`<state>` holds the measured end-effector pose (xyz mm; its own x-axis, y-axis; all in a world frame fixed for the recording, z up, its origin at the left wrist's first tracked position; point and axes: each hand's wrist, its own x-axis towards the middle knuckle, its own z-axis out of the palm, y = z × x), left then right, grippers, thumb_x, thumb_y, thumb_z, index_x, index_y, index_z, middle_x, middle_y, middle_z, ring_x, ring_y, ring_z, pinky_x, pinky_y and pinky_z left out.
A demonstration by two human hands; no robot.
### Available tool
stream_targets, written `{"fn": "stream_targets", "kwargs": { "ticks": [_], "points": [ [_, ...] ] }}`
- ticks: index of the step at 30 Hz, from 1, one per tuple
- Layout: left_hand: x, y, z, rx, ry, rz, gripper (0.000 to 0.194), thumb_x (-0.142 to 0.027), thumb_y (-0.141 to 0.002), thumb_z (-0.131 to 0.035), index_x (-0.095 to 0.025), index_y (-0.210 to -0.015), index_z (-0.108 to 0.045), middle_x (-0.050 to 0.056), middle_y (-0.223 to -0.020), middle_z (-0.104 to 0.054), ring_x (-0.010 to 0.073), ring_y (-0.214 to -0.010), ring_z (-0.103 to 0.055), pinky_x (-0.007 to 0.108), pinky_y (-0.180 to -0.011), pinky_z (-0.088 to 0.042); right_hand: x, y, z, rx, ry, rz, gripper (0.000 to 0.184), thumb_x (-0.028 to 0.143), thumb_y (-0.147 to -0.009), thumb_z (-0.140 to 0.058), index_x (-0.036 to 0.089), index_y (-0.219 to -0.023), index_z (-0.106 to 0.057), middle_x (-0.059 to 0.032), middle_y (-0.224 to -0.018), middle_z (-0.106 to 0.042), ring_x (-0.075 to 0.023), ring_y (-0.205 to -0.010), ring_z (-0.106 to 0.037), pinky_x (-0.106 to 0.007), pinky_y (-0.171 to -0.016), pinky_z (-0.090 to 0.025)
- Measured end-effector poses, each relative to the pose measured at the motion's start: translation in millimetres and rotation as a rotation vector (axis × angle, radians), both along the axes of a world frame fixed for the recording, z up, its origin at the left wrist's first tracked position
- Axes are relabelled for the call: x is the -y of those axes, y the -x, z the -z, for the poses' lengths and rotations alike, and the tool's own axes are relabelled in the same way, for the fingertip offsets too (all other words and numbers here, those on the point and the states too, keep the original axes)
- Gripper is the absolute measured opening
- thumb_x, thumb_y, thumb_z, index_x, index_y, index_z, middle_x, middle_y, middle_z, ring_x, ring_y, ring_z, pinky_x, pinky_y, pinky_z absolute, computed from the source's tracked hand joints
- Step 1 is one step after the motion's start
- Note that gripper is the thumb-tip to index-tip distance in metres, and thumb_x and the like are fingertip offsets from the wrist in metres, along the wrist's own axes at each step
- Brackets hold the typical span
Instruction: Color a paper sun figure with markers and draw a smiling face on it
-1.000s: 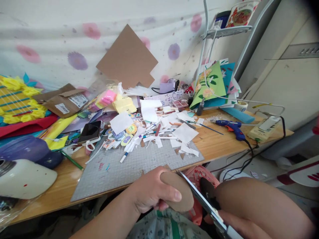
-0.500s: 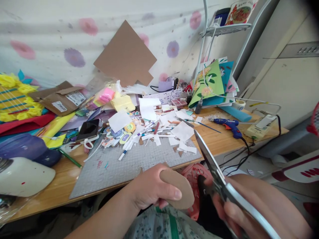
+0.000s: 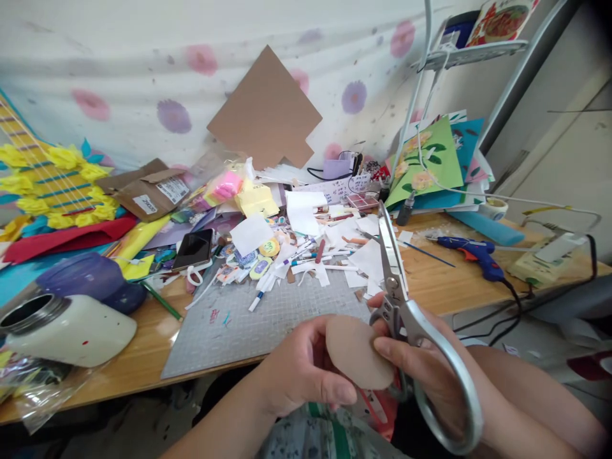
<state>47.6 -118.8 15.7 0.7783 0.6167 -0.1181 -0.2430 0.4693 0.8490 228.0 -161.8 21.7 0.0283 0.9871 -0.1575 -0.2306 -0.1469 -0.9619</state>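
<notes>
A rounded brown cardboard piece (image 3: 358, 354) is between my two hands above my lap. My left hand (image 3: 306, 366) curls round its left side, fingers partly hidden behind it and thumb along the lower edge. Metal scissors (image 3: 404, 299) are in my right hand (image 3: 430, 357), blades pointing up and away, slightly apart, with a large grey handle loop over the hand. The right thumb and a finger also pinch the cardboard's right edge. The grey cutting mat (image 3: 224, 331) lies beyond my hands, with white paper scraps (image 3: 370, 258) and markers on its far part.
A blue glue gun (image 3: 471, 248) lies on the right of the wooden table near a power strip (image 3: 545, 255). At left are a tipped white jar (image 3: 90, 331), a phone (image 3: 192, 248) and a cardboard box (image 3: 146, 188). A brown cardboard sheet (image 3: 268, 108) leans against the wall cloth.
My right hand has brought the scissors left and turned them more upright, and now touches the cardboard piece. The left thumb has slid off the cardboard's face toward its lower edge. The view has shifted left.
</notes>
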Motion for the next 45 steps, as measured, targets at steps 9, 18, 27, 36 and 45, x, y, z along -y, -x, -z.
{"fn": "stream_targets", "kwargs": {
  "ticks": [9, 18, 27, 36, 45],
  "points": [
    [0.3, -2.5, 14.4, 0.177, 0.049, -0.181, 0.073, -0.027, -0.045, -0.091, -0.021, -0.112, -0.062, 0.006, -0.106, -0.066, 0.0155, -0.090, -0.061, 0.022, -0.078, -0.048, -9.0, 12.9, 20.0, -0.207, 0.022, -0.083, 0.044, 0.033, -0.075, -0.073, 0.028, -0.113, -0.050, 0.0024, -0.085, -0.060, -0.0166, -0.077, -0.059, -0.028, -0.070, -0.050],
    [-6.5, 2.8, 23.5, 0.182, 0.050, -0.130, 0.082, -0.037, -0.041, -0.090, -0.023, -0.115, -0.058, 0.000, -0.082, -0.066, 0.0093, -0.053, -0.060, 0.017, -0.048, -0.046, -15.1, 24.8, 13.6, -0.196, 0.010, -0.043, 0.050, 0.037, -0.069, -0.076, 0.028, -0.111, -0.051, 0.0026, -0.080, -0.060, -0.0164, -0.063, -0.059, -0.030, -0.063, -0.052],
    [-9.1, 1.5, 13.5, 0.193, 0.029, -0.152, 0.064, -0.021, -0.046, -0.090, -0.019, -0.104, -0.063, 0.006, -0.101, -0.064, 0.0157, -0.085, -0.061, 0.021, -0.072, -0.049, -12.9, 19.2, 22.8, -0.248, 0.006, -0.089, 0.042, 0.033, -0.075, -0.073, 0.027, -0.110, -0.052, 0.0029, -0.084, -0.059, -0.0174, -0.077, -0.058, -0.031, -0.075, -0.047],
    [-6.6, -0.5, 8.3, 0.260, 0.044, -0.332, 0.056, -0.026, -0.056, -0.086, -0.016, -0.106, -0.063, 0.010, -0.106, -0.065, 0.0223, -0.098, -0.060, 0.031, -0.086, -0.047, -8.1, 15.9, 18.2, -0.245, 0.061, -0.052, 0.046, 0.039, -0.078, -0.072, 0.024, -0.114, -0.048, 0.0052, -0.068, -0.059, -0.0109, -0.058, -0.057, -0.022, -0.055, -0.045],
    [-0.9, -5.5, 12.6, 0.355, 0.190, -0.346, 0.046, -0.033, -0.069, -0.077, -0.016, -0.110, -0.064, 0.010, -0.108, -0.068, 0.0190, -0.093, -0.066, 0.029, -0.089, -0.048, 1.4, 17.7, 12.1, -0.217, 0.013, -0.020, 0.050, 0.037, -0.073, -0.076, 0.026, -0.112, -0.048, 0.0042, -0.074, -0.058, -0.0097, -0.054, -0.056, -0.019, -0.044, -0.046]
  ]
}}
